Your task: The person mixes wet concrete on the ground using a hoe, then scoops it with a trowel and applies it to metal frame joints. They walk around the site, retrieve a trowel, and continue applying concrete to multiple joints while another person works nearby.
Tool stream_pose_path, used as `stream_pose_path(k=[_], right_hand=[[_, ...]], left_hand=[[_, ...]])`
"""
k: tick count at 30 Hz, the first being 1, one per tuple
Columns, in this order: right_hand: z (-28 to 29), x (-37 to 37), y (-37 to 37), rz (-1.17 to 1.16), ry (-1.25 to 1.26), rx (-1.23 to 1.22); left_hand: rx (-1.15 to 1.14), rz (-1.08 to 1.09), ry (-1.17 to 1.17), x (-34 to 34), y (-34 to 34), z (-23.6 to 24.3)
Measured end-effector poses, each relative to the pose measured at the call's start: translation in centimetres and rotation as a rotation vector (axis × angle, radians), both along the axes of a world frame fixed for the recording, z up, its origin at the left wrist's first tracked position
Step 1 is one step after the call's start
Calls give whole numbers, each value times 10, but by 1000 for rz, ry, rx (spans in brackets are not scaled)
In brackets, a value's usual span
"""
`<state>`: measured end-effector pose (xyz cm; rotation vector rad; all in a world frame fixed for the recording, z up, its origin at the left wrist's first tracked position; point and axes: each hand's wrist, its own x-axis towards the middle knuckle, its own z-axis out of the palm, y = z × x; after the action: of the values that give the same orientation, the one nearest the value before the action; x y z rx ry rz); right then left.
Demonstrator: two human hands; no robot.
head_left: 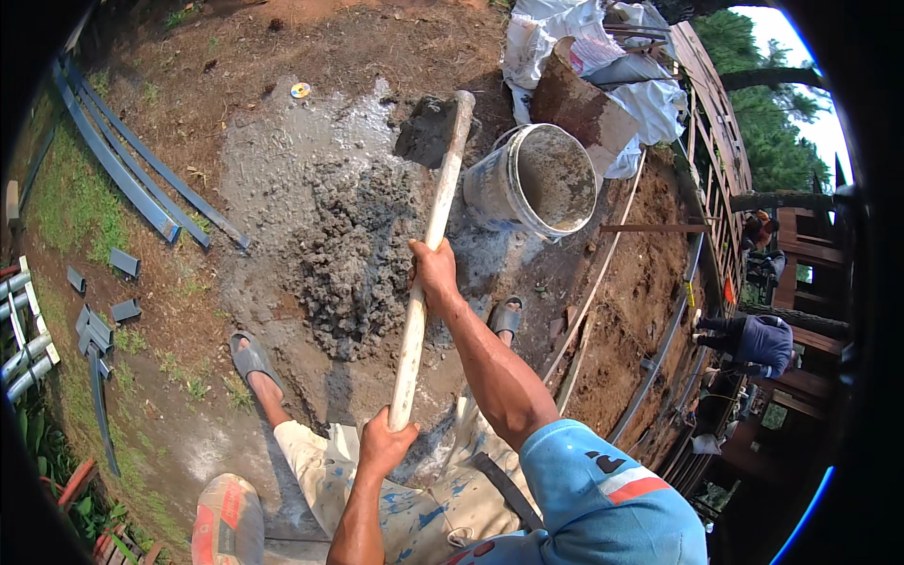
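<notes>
Both my hands grip a long pale wooden handle (443,188) that runs away from me to a mortar-coated metal blade (419,132) resting at the back of the wet patch. My right hand (431,273) is wrapped round it near the middle; my left hand (386,438) is closed round it lower down, near the end. Just left of the handle lies a heap of wet grey mortar (344,264). A dirty white bucket (490,188), crusted inside, sits to the right of the blade and is tilted in view.
Grey metal strips (122,160) and short offcuts (125,264) lie left. A sack (226,527) stands by my left foot. White sheeting (546,33), boards (612,235) and a trench (640,311) are right, where a person in dark clothing (758,344) bends over.
</notes>
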<state>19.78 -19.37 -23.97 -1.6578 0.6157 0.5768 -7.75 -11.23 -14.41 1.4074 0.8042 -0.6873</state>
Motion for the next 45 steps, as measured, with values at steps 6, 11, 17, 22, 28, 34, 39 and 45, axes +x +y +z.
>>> stream_pose_path(k=[6,11,17,22,28,34,39,45], right_hand=[[12,-177,-3,202,469,-126],[9,-161,-21,228,408,26],[-75,14,60,-30,187,387],[-164,84,100,99,-72,67],[-113,-61,8,367,52,-298],[-8,-201,-33,188,337,-163],[-14,-123,24,270,266,-80],[-132,60,178,218,14,307]], left_hand=[[86,-26,350,-142,-67,79],[141,-178,258,-150,-98,76],[611,-264,-5,18,-4,-52],[700,-391,-55,107,38,-124],[346,-391,176,-3,-50,-43],[263,-422,204,-177,-105,35],[343,-243,272,-115,-90,-15],[647,-282,72,86,64,-123]])
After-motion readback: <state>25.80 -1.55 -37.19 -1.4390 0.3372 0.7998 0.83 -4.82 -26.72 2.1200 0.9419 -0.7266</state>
